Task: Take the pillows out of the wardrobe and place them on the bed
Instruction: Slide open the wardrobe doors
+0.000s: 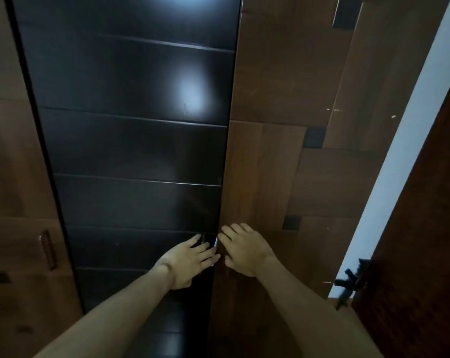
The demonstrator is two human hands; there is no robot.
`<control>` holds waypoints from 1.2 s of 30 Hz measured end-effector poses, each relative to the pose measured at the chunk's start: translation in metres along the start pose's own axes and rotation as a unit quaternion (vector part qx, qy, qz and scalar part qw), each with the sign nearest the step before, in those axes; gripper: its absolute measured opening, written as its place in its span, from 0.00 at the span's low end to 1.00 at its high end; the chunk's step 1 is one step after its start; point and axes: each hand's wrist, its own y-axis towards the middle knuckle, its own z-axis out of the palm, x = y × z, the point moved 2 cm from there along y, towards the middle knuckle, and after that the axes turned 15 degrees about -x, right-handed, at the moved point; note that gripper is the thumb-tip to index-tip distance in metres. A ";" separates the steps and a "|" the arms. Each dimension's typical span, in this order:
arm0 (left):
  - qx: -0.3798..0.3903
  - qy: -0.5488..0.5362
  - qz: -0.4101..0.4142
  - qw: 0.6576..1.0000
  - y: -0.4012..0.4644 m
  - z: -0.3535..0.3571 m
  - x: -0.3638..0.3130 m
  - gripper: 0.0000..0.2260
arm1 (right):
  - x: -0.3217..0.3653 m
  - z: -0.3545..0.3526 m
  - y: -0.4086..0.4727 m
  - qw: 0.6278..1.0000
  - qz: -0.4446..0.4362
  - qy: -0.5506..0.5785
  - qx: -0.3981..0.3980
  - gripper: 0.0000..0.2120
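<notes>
While wardrobe [131, 140] doors remain closed, left hand [190, 262] and right hand [244, 250] flat at centre seam, grips spread; no pillows out yet.

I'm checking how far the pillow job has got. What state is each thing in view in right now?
black wardrobe door: shut, glossy, left hand on its right edge.
brown wardrobe door: shut or nearly so, right hand flat on it.
left hand: open, fingers at the seam between the doors.
right hand: open, empty.
left side door with handle: shut.
room door: ajar.
Pillows: none visible.
</notes>
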 end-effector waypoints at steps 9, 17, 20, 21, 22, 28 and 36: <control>0.083 0.134 -0.002 0.988 0.022 0.029 -0.014 0.33 | 0.019 0.049 0.002 0.993 -0.094 -0.071 0.024 0.25; 0.139 0.185 -0.055 0.971 0.033 0.034 -0.044 0.29 | 0.033 0.078 -0.018 0.978 -0.073 -0.173 0.089 0.26; 0.155 0.181 -0.065 0.969 0.032 0.020 -0.049 0.30 | 0.040 0.072 -0.023 0.978 -0.063 -0.175 0.094 0.26; 0.156 0.181 -0.067 0.969 0.029 0.015 -0.051 0.30 | 0.041 0.071 -0.026 0.979 -0.063 -0.171 0.095 0.27; 0.155 0.181 -0.070 0.969 0.026 0.012 -0.054 0.30 | 0.042 0.070 -0.030 0.979 -0.065 -0.167 0.096 0.27; 0.133 0.159 -0.083 0.975 -0.006 -0.001 -0.073 0.31 | 0.049 0.056 -0.053 0.978 -0.075 -0.173 0.089 0.26; 0.107 0.138 -0.128 0.976 -0.062 -0.009 -0.105 0.34 | 0.063 0.028 -0.093 0.978 -0.086 -0.170 0.080 0.22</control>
